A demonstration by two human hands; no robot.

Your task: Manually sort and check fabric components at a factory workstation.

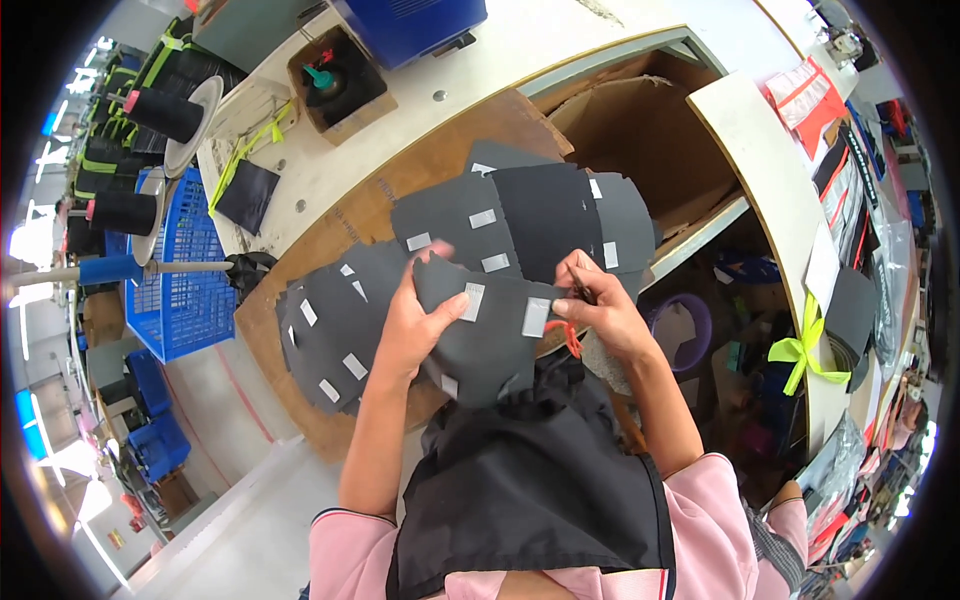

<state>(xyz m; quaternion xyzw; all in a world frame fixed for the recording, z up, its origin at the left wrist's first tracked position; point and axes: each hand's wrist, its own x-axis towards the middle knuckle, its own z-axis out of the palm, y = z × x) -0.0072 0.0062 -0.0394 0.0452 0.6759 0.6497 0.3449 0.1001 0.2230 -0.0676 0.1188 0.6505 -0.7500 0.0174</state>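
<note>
Held up over the lap: one dark fabric piece (490,335), pinched by left hand (415,325) and right hand (600,310); possibly small snips in the right; beyond, many labelled pieces (500,225) fanned on the brown board (400,180), seemingly waiting.

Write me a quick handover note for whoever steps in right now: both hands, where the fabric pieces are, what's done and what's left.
Left hand: grips the top dark fabric piece, thumb by a grey tag.
Right hand: pinches that piece's right edge; an orange-handled tool hangs under it.
Other cut pieces lie fanned on the brown board, each with grey tags.
Done: pieces spread out and tagged.
Left: the held piece is not yet set down; cannot tell which pieces are finished.
</note>
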